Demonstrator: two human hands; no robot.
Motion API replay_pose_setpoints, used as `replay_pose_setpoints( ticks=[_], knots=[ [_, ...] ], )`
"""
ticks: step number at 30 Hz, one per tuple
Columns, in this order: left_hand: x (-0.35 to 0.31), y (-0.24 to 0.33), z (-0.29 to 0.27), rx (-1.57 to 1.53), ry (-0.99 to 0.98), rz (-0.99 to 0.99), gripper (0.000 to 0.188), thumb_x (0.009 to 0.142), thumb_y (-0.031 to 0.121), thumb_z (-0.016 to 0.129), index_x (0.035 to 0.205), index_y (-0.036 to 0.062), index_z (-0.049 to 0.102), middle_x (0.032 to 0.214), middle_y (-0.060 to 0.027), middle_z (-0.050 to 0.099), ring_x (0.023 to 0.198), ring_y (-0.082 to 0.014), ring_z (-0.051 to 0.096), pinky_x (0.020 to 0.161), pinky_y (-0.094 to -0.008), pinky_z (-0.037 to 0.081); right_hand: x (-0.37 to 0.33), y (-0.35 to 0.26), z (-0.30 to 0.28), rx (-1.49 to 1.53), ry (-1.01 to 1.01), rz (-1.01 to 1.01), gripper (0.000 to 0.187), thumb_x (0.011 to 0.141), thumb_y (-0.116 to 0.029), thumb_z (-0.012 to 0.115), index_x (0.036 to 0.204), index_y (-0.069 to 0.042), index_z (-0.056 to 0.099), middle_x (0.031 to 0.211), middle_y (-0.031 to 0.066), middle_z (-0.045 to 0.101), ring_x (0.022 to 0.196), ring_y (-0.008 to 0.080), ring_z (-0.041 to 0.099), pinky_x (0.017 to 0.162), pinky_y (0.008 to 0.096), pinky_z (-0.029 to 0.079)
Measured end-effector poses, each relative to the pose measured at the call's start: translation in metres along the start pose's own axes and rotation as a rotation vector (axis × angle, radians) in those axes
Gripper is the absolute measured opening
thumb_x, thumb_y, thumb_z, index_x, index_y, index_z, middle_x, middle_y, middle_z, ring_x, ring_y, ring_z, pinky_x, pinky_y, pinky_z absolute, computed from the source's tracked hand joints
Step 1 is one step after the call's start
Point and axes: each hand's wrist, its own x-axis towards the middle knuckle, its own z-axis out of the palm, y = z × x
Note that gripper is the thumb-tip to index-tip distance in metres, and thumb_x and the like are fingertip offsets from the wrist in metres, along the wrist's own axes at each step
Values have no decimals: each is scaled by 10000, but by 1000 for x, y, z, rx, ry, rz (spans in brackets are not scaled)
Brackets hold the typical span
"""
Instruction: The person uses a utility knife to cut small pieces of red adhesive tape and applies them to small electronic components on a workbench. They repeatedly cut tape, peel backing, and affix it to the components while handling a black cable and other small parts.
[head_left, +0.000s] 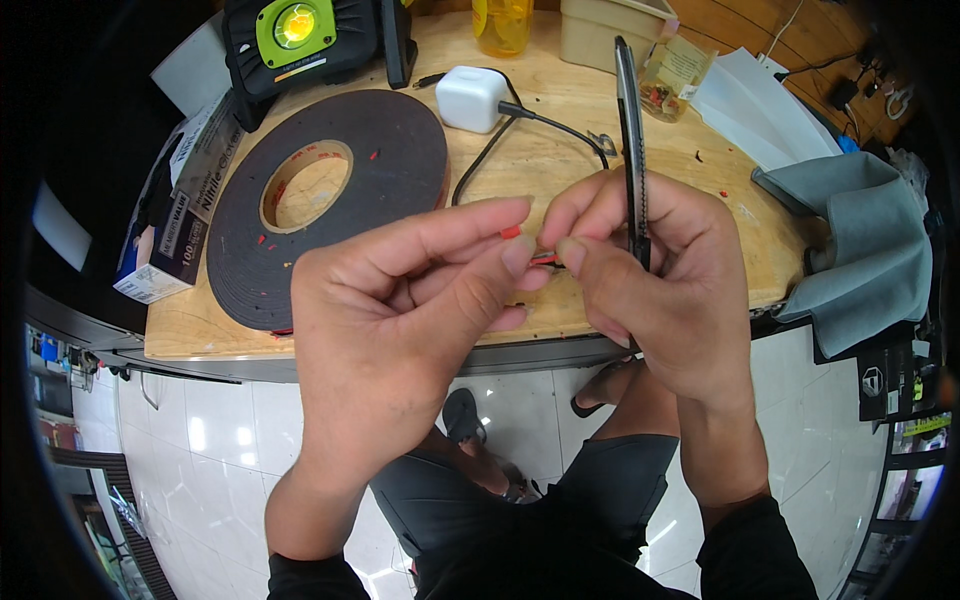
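My left hand (pixel 400 310) and my right hand (pixel 650 270) meet over the front edge of a wooden table (pixel 560 150). Together their fingertips pinch a small red piece (pixel 522 245); its shape is mostly hidden by my fingers. My right hand also grips a slim black utility knife (pixel 630 130), which stands upright and points away from me. A large roll of dark foam tape (pixel 320 190) with a red liner edge lies flat on the table just beyond my left hand.
A white charger block (pixel 468 97) with a black cable (pixel 560 128), a green and black work light (pixel 298 35), a glove box (pixel 175 205), a yellow bottle (pixel 502 22), a beige container (pixel 610 30), a small jar (pixel 675 75), white sheets (pixel 760 110) and grey cloth (pixel 860 230) surround me. White floor tiles lie below.
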Motion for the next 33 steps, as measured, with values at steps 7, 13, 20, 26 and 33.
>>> replay_pose_setpoints(
  ticks=[7, 13, 20, 26, 33],
  knots=[
    [0, 0, 0, -9, -6, -4, 278, 951, 37, 696, 1210, -61, 688, 975, -195, 760, 908, -234, 768, 728, -265, 637, 0, 1, 0, 3, 2, -3, 63, 910, 106, 587, 879, 51, 590, 992, 138, 663, 503, 16, 476, 435, 178, 366],
    [0, 0, 0, -16, -1, -8, 278, 949, 37, 697, 1208, -64, 689, 975, -194, 760, 904, -230, 769, 731, -265, 637, 0, 1, 1, 3, 6, 2, 55, 914, 104, 586, 884, 58, 591, 992, 142, 661, 500, 15, 474, 431, 179, 362],
    [1, -1, -1, -23, -10, 7, 283, 927, 7, 712, 1200, -64, 691, 971, -188, 758, 893, -228, 767, 744, -268, 639, 0, 0, 2, 21, -1, -7, 51, 908, 105, 589, 885, 60, 590, 988, 141, 660, 496, 18, 474, 428, 181, 356],
    [1, -4, 0, -41, -7, 16, 299, 893, -39, 730, 1187, -77, 686, 973, -182, 753, 876, -217, 764, 775, -276, 639, -1, 0, 3, 7, 17, 9, 63, 902, 110, 589, 878, 52, 594, 971, 134, 663, 501, 19, 474, 435, 178, 357],
    [0, -5, -2, -91, -2, 14, 298, 885, -67, 723, 1177, -93, 671, 960, -185, 749, 876, -208, 759, 799, -285, 637, -2, 0, 4, 13, -2, -9, 59, 909, 103, 603, 887, 49, 598, 960, 128, 662, 520, 21, 477, 439, 177, 361]
  ],
)
